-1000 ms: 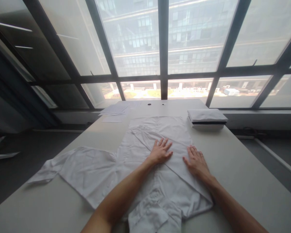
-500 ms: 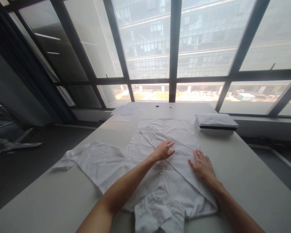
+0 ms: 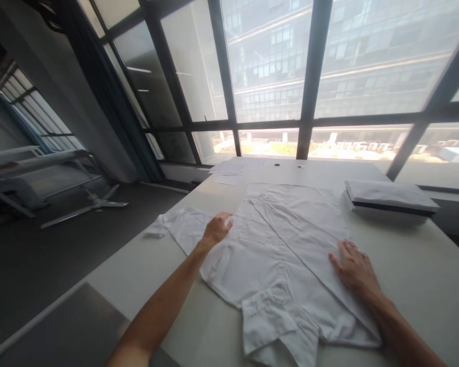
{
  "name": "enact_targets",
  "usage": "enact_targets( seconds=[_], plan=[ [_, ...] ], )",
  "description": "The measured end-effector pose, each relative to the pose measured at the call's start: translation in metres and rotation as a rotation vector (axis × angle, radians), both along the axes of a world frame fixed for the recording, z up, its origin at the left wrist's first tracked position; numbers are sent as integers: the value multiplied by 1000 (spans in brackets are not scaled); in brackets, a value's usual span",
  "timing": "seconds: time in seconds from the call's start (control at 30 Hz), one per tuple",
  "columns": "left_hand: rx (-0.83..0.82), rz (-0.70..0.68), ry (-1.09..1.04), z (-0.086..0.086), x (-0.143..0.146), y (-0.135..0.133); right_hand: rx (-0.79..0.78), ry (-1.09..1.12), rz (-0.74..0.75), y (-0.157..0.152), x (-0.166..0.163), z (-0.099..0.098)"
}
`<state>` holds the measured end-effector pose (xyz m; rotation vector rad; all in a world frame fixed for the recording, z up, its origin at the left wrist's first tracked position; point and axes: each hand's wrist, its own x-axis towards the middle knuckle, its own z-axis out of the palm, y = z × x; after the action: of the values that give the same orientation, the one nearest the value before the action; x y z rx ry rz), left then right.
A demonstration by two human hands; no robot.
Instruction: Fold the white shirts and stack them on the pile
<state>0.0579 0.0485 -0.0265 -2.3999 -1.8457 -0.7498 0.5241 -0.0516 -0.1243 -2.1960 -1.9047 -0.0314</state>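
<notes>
A white shirt point(image 3: 275, 244) lies spread on a pale table point(image 3: 424, 265), collar end nearest me, its right sleeve folded across the body. The left sleeve point(image 3: 176, 224) still stretches out flat to the left. My left hand point(image 3: 217, 229) hovers over the shirt near that sleeve's shoulder, fingers loosely curled, holding nothing I can see. My right hand point(image 3: 354, 267) rests flat on the shirt's right edge, fingers stretched out.
A stack of folded white cloth with a dark layer point(image 3: 390, 199) sits at the table's far right. Loose paper sheets point(image 3: 229, 171) lie at the far left corner. Large windows stand behind the table. A dark floor and a metal frame point(image 3: 42, 173) are to the left.
My left hand lifted off the middle of the shirt and swung left toward the outstretched sleeve. My head turned left, so the view shifted. The right hand stayed pressed on the shirt.
</notes>
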Motion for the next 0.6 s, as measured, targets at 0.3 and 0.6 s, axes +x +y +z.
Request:
enact_targets(
  seconds=[0.3,0.6],
  plan=[
    [13,603,66,-8,-168,-32,42,14,55,4,16,-17],
    [-65,730,114,-17,-215,-53,98,58,88,12,31,-32]
  ],
)
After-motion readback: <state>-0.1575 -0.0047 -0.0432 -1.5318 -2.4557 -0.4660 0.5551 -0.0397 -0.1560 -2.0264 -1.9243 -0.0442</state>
